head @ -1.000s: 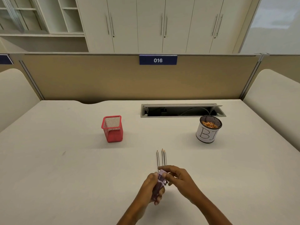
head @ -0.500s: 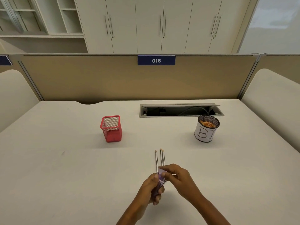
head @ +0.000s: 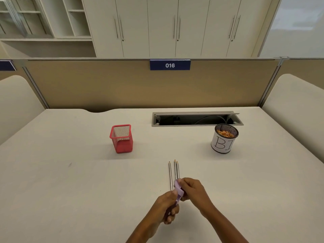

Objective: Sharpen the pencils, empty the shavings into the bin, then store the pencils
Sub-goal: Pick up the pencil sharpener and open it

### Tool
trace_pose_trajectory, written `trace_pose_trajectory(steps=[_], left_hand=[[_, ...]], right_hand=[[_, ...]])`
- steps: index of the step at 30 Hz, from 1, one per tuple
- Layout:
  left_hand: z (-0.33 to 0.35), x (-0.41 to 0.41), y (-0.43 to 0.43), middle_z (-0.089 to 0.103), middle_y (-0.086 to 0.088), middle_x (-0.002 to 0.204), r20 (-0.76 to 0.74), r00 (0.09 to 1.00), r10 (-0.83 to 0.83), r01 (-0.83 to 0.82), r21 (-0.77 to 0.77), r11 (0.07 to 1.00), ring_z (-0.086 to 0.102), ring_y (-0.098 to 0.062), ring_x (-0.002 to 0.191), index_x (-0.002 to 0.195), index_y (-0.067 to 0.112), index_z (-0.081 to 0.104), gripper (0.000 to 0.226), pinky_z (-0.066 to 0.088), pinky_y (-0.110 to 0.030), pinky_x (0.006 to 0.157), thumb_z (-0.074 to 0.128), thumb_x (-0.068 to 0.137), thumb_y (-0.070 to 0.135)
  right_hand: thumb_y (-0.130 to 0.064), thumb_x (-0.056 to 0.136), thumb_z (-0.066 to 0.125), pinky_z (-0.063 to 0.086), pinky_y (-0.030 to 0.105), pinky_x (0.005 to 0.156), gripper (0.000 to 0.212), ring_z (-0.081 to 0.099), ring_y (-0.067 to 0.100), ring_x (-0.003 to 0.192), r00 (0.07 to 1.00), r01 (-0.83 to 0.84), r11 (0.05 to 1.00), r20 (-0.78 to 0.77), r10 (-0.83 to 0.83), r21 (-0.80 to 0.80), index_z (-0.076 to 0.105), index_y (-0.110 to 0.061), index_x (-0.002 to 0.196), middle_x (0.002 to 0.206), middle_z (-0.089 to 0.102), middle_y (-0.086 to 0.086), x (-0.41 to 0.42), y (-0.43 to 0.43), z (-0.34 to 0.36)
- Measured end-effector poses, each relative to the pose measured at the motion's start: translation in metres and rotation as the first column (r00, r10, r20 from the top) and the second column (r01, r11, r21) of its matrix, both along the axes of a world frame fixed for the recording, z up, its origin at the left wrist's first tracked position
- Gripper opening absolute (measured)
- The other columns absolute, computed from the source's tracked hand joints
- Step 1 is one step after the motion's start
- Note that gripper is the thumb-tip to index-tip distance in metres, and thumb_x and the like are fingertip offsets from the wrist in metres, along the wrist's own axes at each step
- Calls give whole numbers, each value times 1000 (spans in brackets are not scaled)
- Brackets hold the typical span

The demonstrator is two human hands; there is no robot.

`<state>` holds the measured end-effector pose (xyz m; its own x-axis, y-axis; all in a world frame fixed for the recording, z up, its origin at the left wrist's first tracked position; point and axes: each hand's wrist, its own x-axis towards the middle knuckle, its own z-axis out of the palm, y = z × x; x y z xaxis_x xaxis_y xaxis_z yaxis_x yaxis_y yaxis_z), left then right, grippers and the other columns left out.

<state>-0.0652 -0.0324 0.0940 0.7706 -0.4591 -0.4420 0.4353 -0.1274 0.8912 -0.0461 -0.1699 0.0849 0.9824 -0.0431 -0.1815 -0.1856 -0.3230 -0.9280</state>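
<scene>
Three pencils (head: 174,171) lie side by side on the white desk (head: 70,181), tips pointing away from me. Just in front of their near ends, both hands hold a purple sharpener (head: 179,191). My left hand (head: 167,206) grips its lower body, fingers curled round it. My right hand (head: 193,190) pinches its upper end from the right. The sharpener's opening is hidden by the fingers. A red mesh holder (head: 121,138) stands to the far left. A round mesh bin (head: 224,139) with a white label holds orange shavings at the far right.
An open cable tray (head: 196,118) is sunk into the desk behind the bin. A tan partition (head: 105,85) with a blue 016 sign closes the far edge. Cream side panels flank the desk.
The hands and sharpener stay in the same place. The right-hand fingers have shifted a little on the sharpener's upper end, and its pale purple top now shows more.
</scene>
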Motion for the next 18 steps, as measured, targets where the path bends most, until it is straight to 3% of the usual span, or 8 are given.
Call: trace_pose_trajectory(steps=[4,7,12,14,16,18], left_hand=[[-4,2,4,51,9,49,54,995,81,-85,84,993,40,-3,36,97,14,47,29,33,-15,42,39,95,42],[-7,8,9,55,3,56,78,981,177,-185,109,977,46,-4,37,93,14,44,20,37,-15,42,44,96,34],[-10,11,18,59,0,80,166,959,230,-250,109,962,56,-10,67,93,20,49,1,44,-16,54,50,94,19],[-12,9,22,56,1,84,200,952,232,-256,102,961,55,-11,73,91,24,51,7,44,-17,60,53,93,17],[-13,7,25,55,3,84,229,944,238,-266,102,958,53,-11,75,90,25,53,11,43,-17,62,56,91,14],[-14,6,27,55,4,84,254,937,241,-271,91,958,51,-10,74,91,23,55,14,43,-15,62,58,89,10]], right_hand=[[-18,93,51,43,8,53,17,57,13,62,995,93,987,39,-89,-133,62,-12,81,72,61,3,9,5,-5],[-16,93,50,38,9,56,15,51,13,77,980,179,914,145,-134,-364,61,-9,100,97,60,7,17,6,-12],[-11,92,48,40,19,73,28,55,21,93,992,125,841,70,-104,-527,48,-8,120,117,54,13,23,10,-20],[-7,91,44,44,25,81,31,57,25,104,993,117,794,57,-103,-597,47,-7,122,118,54,14,23,10,-23],[-2,88,41,42,25,76,34,56,28,106,996,79,721,22,-88,-689,46,-5,122,117,55,14,22,8,-27],[0,80,54,35,23,62,29,61,30,93,995,97,647,64,-74,-756,53,-1,110,104,59,16,17,6,-21]])
